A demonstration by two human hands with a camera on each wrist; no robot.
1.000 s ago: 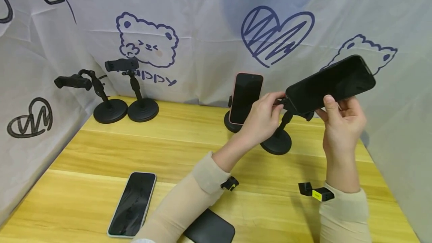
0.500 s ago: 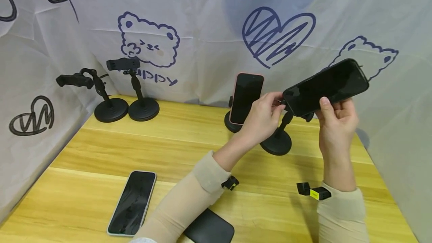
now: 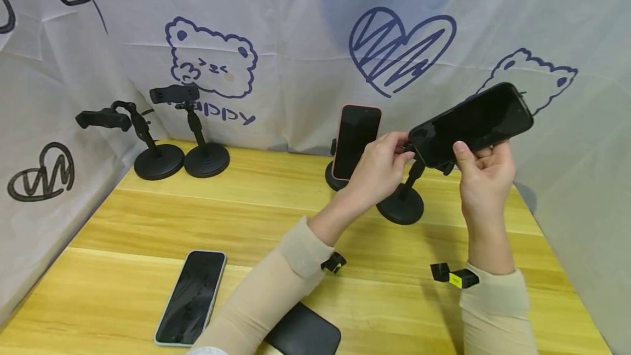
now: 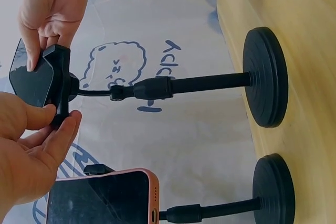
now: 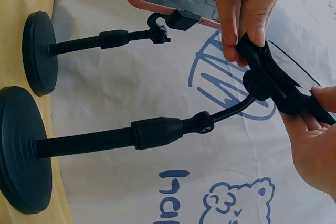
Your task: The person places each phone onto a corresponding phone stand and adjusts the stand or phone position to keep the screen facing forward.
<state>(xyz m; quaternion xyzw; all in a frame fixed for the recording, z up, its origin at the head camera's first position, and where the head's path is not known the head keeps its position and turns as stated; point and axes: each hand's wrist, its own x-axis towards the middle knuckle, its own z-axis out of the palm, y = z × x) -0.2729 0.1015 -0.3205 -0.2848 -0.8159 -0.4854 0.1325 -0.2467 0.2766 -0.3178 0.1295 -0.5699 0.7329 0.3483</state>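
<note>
In the head view, right of centre, the work seems to be fitting the black phone (image 3: 473,125) to the stand (image 3: 400,208). Doing it well probably means steadying the mount with one hand and keeping the screen square to it, so that the phone does not slip out at a slant. The right hand (image 3: 485,182) grips the phone's lower long edge, thumb on the screen and fingers behind; the phone rises from it, tilted up toward the right. The left hand (image 3: 378,166) is just beside the phone's left end, thumb and fingertips nearly together.

In the left wrist view, at the left of the frame, the left hand pinches the lower end of the clamp (image 4: 62,85), while the right hand holds the phone from above. The phone lies behind the clamp, between the two hands. A good habit here — draw the clamp's end outward, slide the edge in, then let it close slowly.

In the right wrist view, the left hand pinches the clamp's upper end near the top of the frame, and the right hand stands at its lower right end. The phone is hard to make out here — whether both its edges are seated cannot be told, so a gentle tug before letting go would be wise.
</note>
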